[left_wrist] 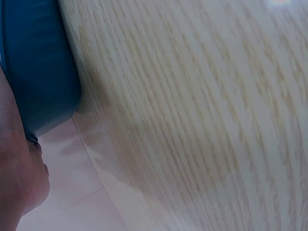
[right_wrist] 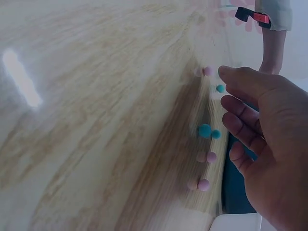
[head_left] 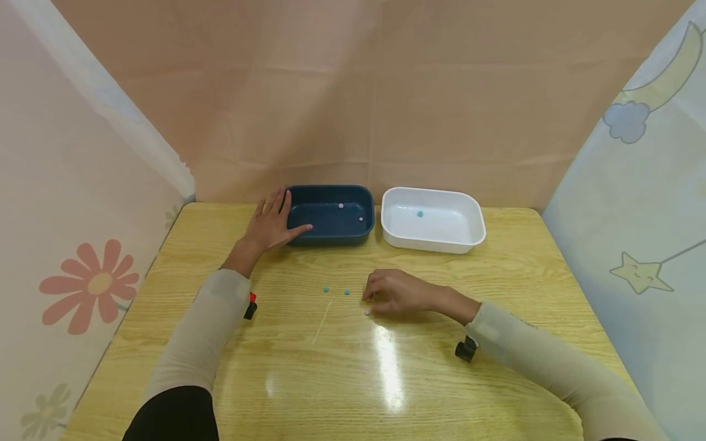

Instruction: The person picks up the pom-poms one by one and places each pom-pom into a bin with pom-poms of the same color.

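My left hand (head_left: pixel 270 225), fingers spread and mostly straight, rests on the left end of a dark blue tray (head_left: pixel 331 241), its thumb across the front rim. In the left wrist view only part of this hand (left_wrist: pixel 21 183) shows beside the tray's outer wall (left_wrist: pixel 45 62). Low over the table, my right hand (head_left: pixel 402 291) has loosely bent fingers with nothing between them. A small pink ball (head_left: pixel 367 313) lies right by its thumb. To its left sit two small teal balls (head_left: pixel 346 292). The right wrist view also shows more pink balls (right_wrist: pixel 211 157) near the right hand (right_wrist: pixel 274 130).
A white tray (head_left: pixel 432 244) holding one teal ball (head_left: pixel 420 214) stands right of the blue tray, which holds two pink balls (head_left: pixel 341 206). Both trays are at the back edge of the wooden table (head_left: pixel 309 380), against a wall. Printed side panels (head_left: pixel 651 202) flank the table.
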